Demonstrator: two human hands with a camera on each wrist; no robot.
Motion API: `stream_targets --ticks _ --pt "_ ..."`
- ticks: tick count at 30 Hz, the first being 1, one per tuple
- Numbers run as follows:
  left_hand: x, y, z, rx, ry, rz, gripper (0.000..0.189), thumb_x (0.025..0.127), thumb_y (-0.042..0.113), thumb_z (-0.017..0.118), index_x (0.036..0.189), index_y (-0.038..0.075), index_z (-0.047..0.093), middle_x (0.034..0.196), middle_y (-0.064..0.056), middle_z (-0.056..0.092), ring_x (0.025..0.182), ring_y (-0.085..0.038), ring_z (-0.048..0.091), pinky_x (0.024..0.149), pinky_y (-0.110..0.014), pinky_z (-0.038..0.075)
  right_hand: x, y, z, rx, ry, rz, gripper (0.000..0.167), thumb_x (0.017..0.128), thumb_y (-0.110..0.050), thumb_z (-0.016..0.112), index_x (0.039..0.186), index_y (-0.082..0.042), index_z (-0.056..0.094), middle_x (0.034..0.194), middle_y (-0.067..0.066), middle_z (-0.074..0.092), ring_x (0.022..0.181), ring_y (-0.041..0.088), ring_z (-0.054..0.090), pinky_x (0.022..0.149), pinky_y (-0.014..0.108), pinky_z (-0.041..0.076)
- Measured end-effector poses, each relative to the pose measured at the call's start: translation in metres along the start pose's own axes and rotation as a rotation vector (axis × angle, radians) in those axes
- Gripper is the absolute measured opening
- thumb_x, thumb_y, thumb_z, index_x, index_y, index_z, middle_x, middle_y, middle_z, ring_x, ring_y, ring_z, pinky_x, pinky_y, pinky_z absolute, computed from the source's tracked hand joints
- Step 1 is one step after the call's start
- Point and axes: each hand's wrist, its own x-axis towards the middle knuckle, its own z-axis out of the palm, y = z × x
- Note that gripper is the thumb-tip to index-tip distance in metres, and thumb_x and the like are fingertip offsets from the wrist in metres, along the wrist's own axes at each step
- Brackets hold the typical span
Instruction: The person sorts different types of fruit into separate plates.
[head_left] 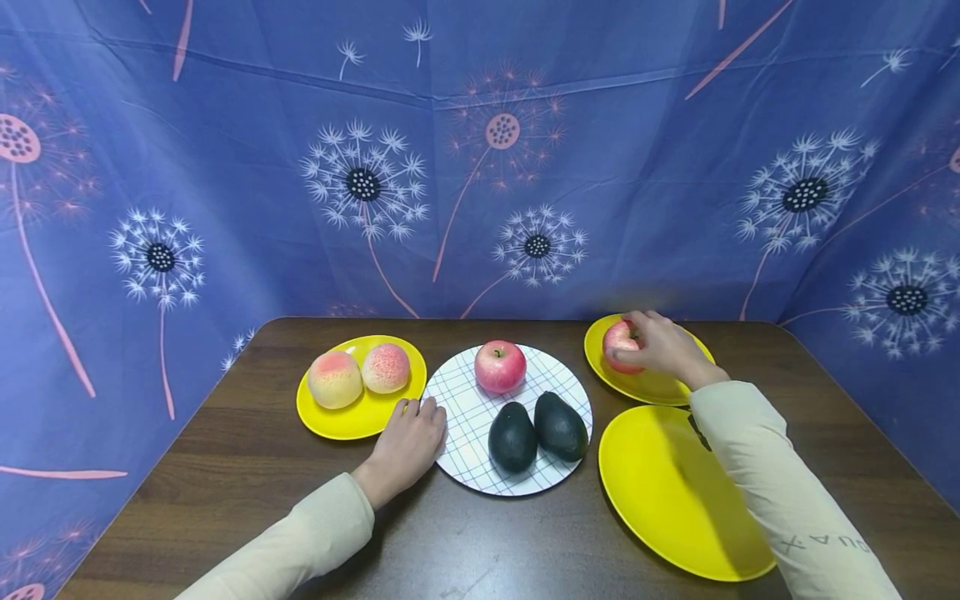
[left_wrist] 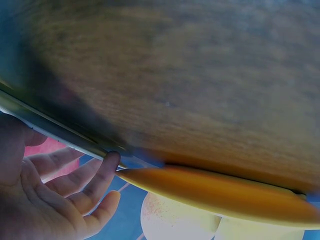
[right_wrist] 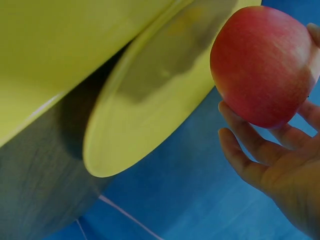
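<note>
The right hand (head_left: 663, 346) has its fingers bent round a red apple (head_left: 617, 337), the thumb on the near side, at the small yellow plate (head_left: 633, 386) close to the tabletop's far right corner. From where I stand I can't tell whether the apple touches that plate. The left hand (head_left: 408, 450) grasps nothing that I can see: its fingers are loosely extended, lightly bent, with the tips against the left rim of the white plate (head_left: 457, 392), which is checked with thin lines and set around the middle of the tabletop.

On the white plate a second apple (head_left: 500, 367) lies toward the far edge, with two dark avocados (head_left: 513, 437) side by side nearer the front. Toward the far left corner, an oval yellow plate (head_left: 360, 425) carries two peaches (head_left: 334, 380), just beside the left hand. A large yellow plate (head_left: 660, 500) sits nearer the right front, and the pale right sleeve (head_left: 780, 475) crosses over it, hiding part of its right side.

The tabletop (head_left: 225, 467) is brown wood grain. Behind its far edge hangs a blue cloth (head_left: 622, 167) printed with white and pink dandelions.
</note>
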Motion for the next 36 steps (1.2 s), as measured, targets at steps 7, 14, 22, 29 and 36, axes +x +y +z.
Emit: stream_targets --ticks 7,14,22,29,36 --pt "0.0 0.001 0.001 0.004 -0.016 0.0 0.032 0.085 0.031 0.06 0.105 0.005 0.06 0.096 -0.01 0.061 0.084 -0.024 0.056 0.085 -0.039 0.046 0.0 0.007 0.005 -0.008 -0.007 0.004 0.072 0.077 -0.043 0.066 0.129 0.001 0.043 0.116 0.026 0.05 0.099 0.038 0.05 0.088 0.055 0.043" --pt "-0.001 0.001 0.0 0.015 -0.021 0.0 0.032 0.086 0.031 0.06 0.105 0.006 0.06 0.095 -0.009 0.061 0.084 -0.024 0.056 0.085 -0.039 0.046 0.003 0.009 0.007 -0.004 -0.03 0.03 0.073 0.078 -0.044 0.066 0.129 0.002 0.042 0.117 0.026 0.05 0.099 0.038 0.05 0.089 0.055 0.042" --pt "-0.001 0.0 0.001 0.023 0.003 0.0 0.031 0.086 0.031 0.059 0.103 0.006 0.06 0.093 -0.009 0.06 0.084 -0.024 0.056 0.085 -0.039 0.046 0.008 0.011 0.01 0.017 -0.056 0.059 0.075 0.079 -0.046 0.064 0.131 0.001 0.039 0.122 0.025 0.048 0.105 0.039 0.048 0.091 0.055 0.041" --pt "-0.001 0.0 0.0 0.021 -0.006 0.004 0.032 0.086 0.031 0.059 0.104 0.005 0.059 0.095 -0.009 0.06 0.085 -0.024 0.056 0.085 -0.039 0.046 0.012 0.014 0.012 0.036 -0.063 0.071 0.077 0.079 -0.048 0.064 0.132 0.002 0.038 0.124 0.026 0.048 0.108 0.04 0.047 0.093 0.055 0.041" --pt "-0.001 0.0 0.0 0.014 0.007 0.002 0.031 0.086 0.031 0.059 0.104 0.006 0.06 0.095 -0.009 0.061 0.084 -0.024 0.056 0.085 -0.039 0.046 0.01 0.016 0.011 0.036 -0.072 0.061 0.078 0.08 -0.047 0.063 0.133 0.002 0.035 0.126 0.027 0.045 0.111 0.043 0.045 0.094 0.057 0.039"
